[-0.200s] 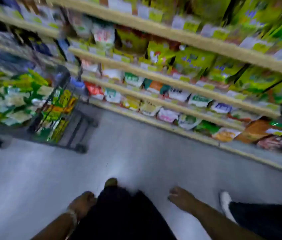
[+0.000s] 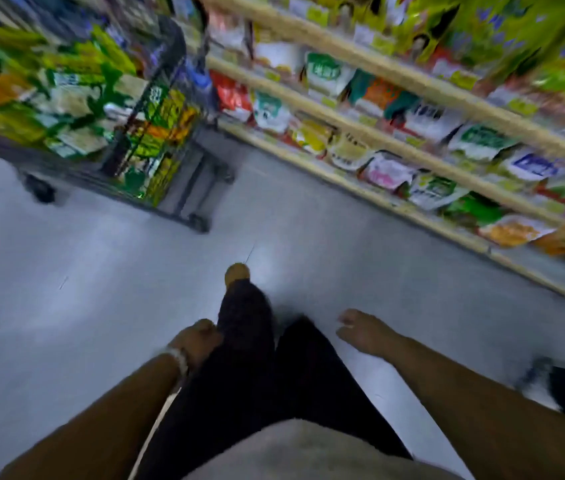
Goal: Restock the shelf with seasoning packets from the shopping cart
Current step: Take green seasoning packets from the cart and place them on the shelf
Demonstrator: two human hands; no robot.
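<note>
A pale grey floor (image 2: 101, 289) fills the aisle. The wearer's dark trousers (image 2: 246, 358) end in a tan shoe (image 2: 237, 273). Another person's white shoe (image 2: 537, 379) shows blurred at the right edge.

Motion blur smearing packet labels on the shelf (image 2: 395, 150) beyond the right hand (image 2: 364, 336); shopping cart (image 2: 156, 133) running off frame past the left hand (image 2: 196, 342).

The shopping cart (image 2: 128, 133), seemingly heaped with seasoning packets (image 2: 66, 98), stands ahead to the left, the shelf (image 2: 395, 147) of packets running along its right.
</note>
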